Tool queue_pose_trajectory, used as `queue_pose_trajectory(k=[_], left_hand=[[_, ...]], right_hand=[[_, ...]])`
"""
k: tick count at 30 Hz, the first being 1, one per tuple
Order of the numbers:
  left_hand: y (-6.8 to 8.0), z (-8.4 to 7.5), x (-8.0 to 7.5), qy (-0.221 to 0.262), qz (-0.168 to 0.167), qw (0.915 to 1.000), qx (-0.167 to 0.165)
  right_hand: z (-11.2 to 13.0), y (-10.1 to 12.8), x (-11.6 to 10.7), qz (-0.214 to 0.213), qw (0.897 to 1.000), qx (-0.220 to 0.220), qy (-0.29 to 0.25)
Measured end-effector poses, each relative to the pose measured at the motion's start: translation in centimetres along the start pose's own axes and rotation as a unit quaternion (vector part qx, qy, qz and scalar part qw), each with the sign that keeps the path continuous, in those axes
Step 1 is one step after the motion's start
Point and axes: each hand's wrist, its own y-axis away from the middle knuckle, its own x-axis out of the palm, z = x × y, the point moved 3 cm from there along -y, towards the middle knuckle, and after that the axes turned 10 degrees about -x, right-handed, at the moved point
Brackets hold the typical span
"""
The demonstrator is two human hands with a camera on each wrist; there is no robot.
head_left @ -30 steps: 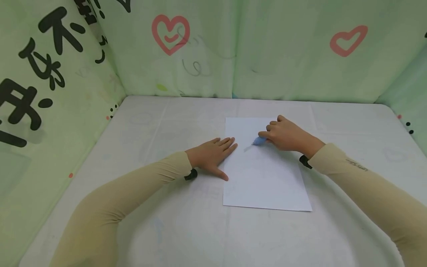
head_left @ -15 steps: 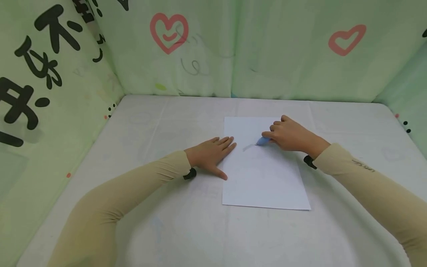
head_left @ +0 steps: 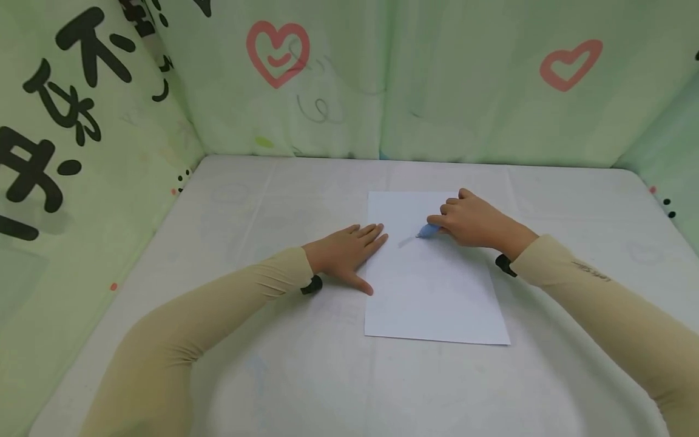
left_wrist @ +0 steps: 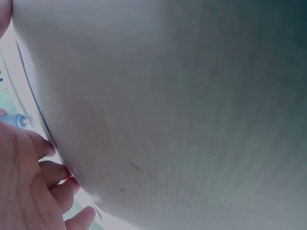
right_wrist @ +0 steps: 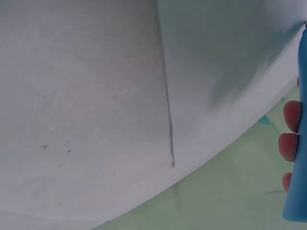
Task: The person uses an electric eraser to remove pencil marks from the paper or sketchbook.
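Note:
A white sheet of paper lies upright on the white-covered table. My left hand rests flat across the paper's left edge, its fingers spread and thumb apart. Above the middle of the sheet, my right hand grips a thick blue pen, whose narrow tip points left and down at the paper. A faint grey streak runs left from that tip. The right wrist view shows the pen's long tapered blue body with fingertips wrapped behind it. In the left wrist view, the left fingers reach over the paper edge.
The table has a wrinkled white cover. Green cloth walls with red hearts and black characters enclose its back and sides. A dark wrist strap shows below each sleeve cuff.
My right hand has shifted a little to the right with the pen, then slightly back left. My left hand and the paper have stayed in place.

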Motion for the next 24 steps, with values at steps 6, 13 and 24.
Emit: queue_pose_trajectory(k=[6, 13, 24], left_hand=[[0.4, 0.1, -0.2, 0.001, 0.001, 1.0000, 0.003], [0.3, 0.0, -0.2, 0.002, 0.000, 1.0000, 0.001], [0.3, -0.1, -0.1, 0.003, -0.002, 1.0000, 0.003]], right_hand=[[0.1, 0.2, -0.2, -0.012, 1.000, -0.002, -0.004], [0.4, -1.1, 0.0, -0.005, 1.000, -0.007, -0.012], [0.1, 0.6, -0.1, -0.010, 1.000, -0.006, 0.002]])
